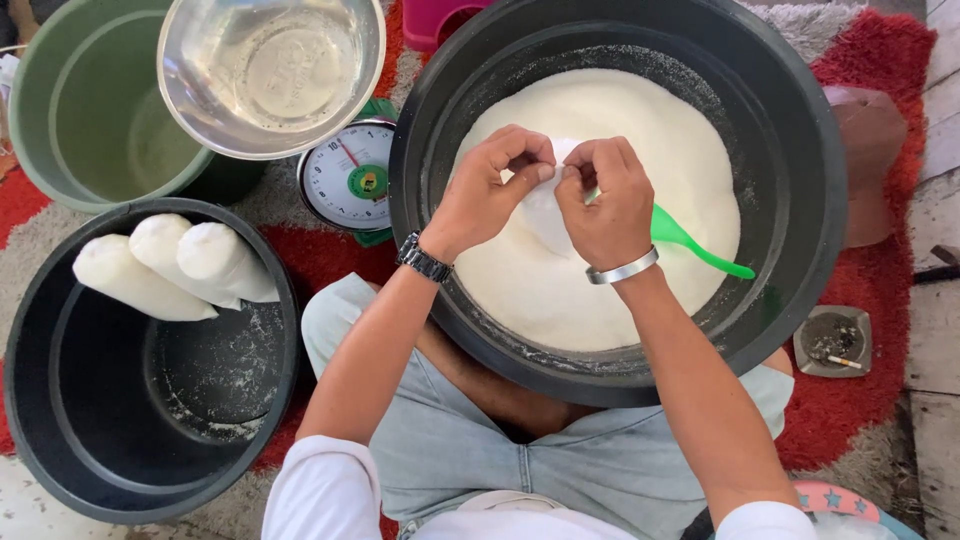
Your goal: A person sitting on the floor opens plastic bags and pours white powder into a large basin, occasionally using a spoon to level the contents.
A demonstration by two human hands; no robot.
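A big black basin (800, 150) sits in front of me, filled with white granular powder (560, 280). Over it, my left hand (490, 185) and my right hand (600, 195) both pinch the top of a small clear plastic bag (545, 210) filled with the white powder. A green plastic scoop (695, 245) lies on the powder, its handle sticking out to the right from under my right hand. My left wrist wears a dark watch, my right a silver bangle.
A second black basin (60, 420) at the left holds three filled white bags (170, 265). A steel bowl (270, 70) sits on a dial kitchen scale (350, 180). A green bucket (70, 110) stands far left, an ashtray (833, 340) at right on the red rug.
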